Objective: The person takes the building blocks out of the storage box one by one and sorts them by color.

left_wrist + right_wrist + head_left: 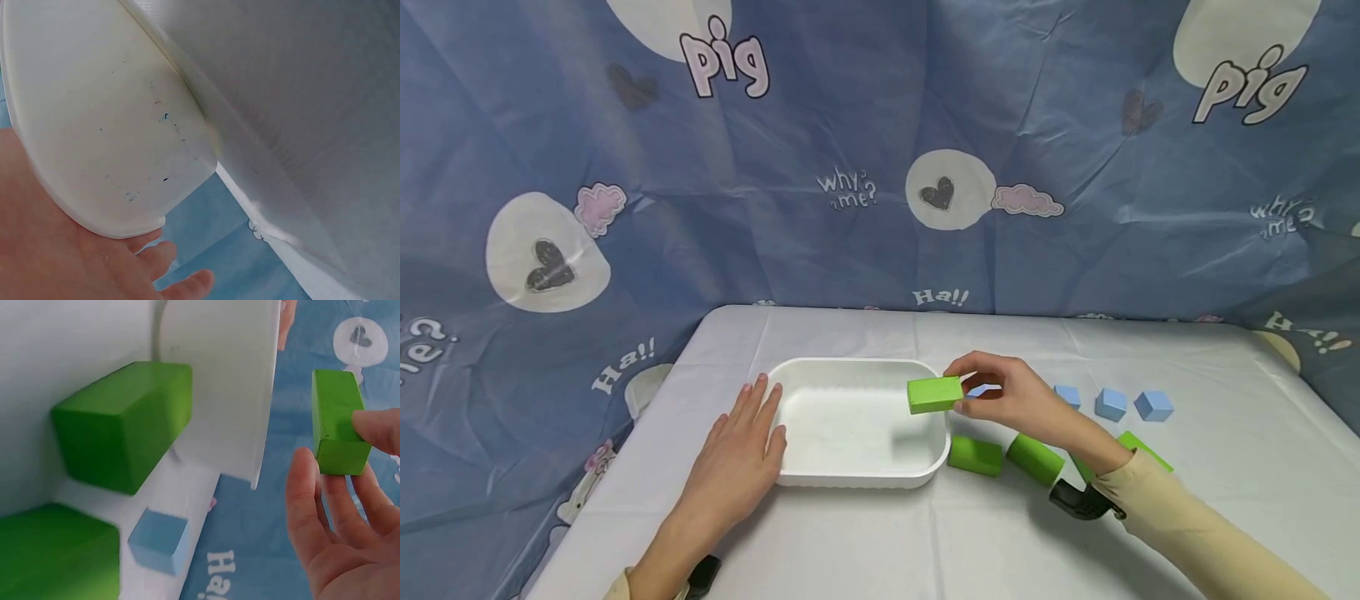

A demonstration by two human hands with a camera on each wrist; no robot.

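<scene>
My right hand [1018, 400] pinches a green rectangular block [934, 394] between thumb and fingers, above the right rim of a white tray [857, 481]. In the right wrist view that block [339, 422] sits at the fingertips, well off the table. My left hand [737, 458] rests along the tray's left end with its fingers straight, touching the rim. From the left wrist, the tray [106, 125] shows small coloured specks, and the hand [69, 244] lies against its edge. Nothing lies inside the tray in the head view.
Right of the tray stand more green blocks, the nearest one [975, 456] close to its wall and another [1036, 459] beside it; my right forearm partly covers others. Behind them several small blue cubes [1111, 404] form a row. A patterned blue cloth [850, 250] hangs behind the white-covered table [880, 542].
</scene>
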